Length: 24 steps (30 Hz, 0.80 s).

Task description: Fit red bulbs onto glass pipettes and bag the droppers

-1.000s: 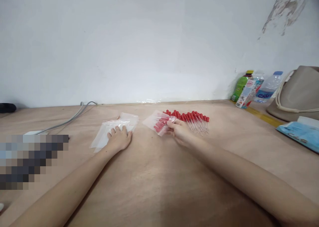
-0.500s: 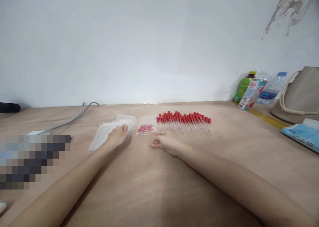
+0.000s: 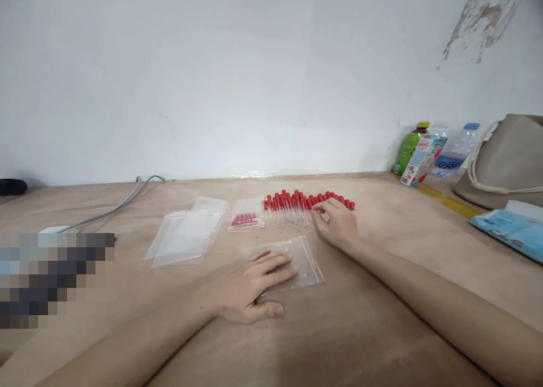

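Note:
My left hand (image 3: 254, 282) lies flat with spread fingers on a clear zip bag (image 3: 307, 262), pressing it to the table. My right hand (image 3: 337, 222) is at the row of glass droppers with red bulbs (image 3: 292, 206), its fingers curled to a pinch among them. Whatever is between those fingertips is hidden. Left of the droppers rests a filled zip bag (image 3: 246, 214) with several red-bulbed droppers inside. Farther left is a loose stack of flat clear zip bags (image 3: 184, 237).
A grey cable (image 3: 114, 206) runs along the table at left, near a blurred-out area. At far right stand a green bottle (image 3: 409, 149), a carton (image 3: 422, 160), a clear water bottle (image 3: 456, 152), a beige bag (image 3: 509, 155) and a blue packet (image 3: 509, 228).
My left hand has moved from the bag stack to the middle, and a zip bag now lies under it. My right hand has gone right, to the droppers.

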Available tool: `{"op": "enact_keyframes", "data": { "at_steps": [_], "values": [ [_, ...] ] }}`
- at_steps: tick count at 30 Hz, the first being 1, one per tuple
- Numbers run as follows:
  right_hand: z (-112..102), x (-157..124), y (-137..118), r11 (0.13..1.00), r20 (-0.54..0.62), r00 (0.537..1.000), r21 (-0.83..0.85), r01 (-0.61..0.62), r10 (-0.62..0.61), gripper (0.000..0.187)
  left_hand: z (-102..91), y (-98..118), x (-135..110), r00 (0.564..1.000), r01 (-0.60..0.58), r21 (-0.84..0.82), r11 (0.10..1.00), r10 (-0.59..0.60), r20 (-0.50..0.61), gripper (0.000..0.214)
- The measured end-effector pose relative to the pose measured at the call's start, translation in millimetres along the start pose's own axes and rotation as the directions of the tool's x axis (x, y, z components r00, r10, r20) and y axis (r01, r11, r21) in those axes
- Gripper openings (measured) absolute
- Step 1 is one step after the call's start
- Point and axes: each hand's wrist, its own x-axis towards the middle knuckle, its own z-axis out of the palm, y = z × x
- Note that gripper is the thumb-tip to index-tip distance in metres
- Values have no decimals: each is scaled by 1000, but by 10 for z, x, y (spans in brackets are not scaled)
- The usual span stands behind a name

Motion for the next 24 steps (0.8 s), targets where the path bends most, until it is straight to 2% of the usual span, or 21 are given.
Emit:
{"op": "enact_keyframes", "data": {
  "at_steps": [2, 4, 6, 8, 12, 16, 20, 24],
  "values": [
    [77, 172, 23, 994, 6, 996, -60, -92, 93, 26, 45, -25, -5, 997, 40, -20, 999, -41, -60, 58],
    [170, 347, 7, 979, 62, 984, -121, -161, 170, 30, 88, -65, -12, 979, 110, -38, 993, -115, -170, 45],
    [272, 504, -29, 974, 108, 978, -155, -163, 181, 32, 127, -98, -16, 944, 178, -64, 982, -189, -270, 36],
    [374, 630, -66, 973, 124, 976, -170, -157, 179, 31, 156, -120, -17, 917, 226, -91, 970, -244, -315, 33],
    [538, 776, -87, 967, 151, 967, -186, -177, 206, 31, 170, -156, -14, 916, 263, -114, 958, -285, -282, 34],
    [616, 842, -54, 967, 203, 953, -167, -194, 226, 30, 152, -193, -19, 923, 261, -129, 957, -286, -258, 37],
    [618, 904, -45, 966, 205, 945, -101, -240, 256, 24, 128, -203, -33, 928, 257, -137, 957, -284, -239, 37],
    [512, 958, -54, 959, 167, 950, 54, -277, 265, 21, 115, -207, -54, 940, 232, -141, 963, -259, -223, 40]
  ]
}}
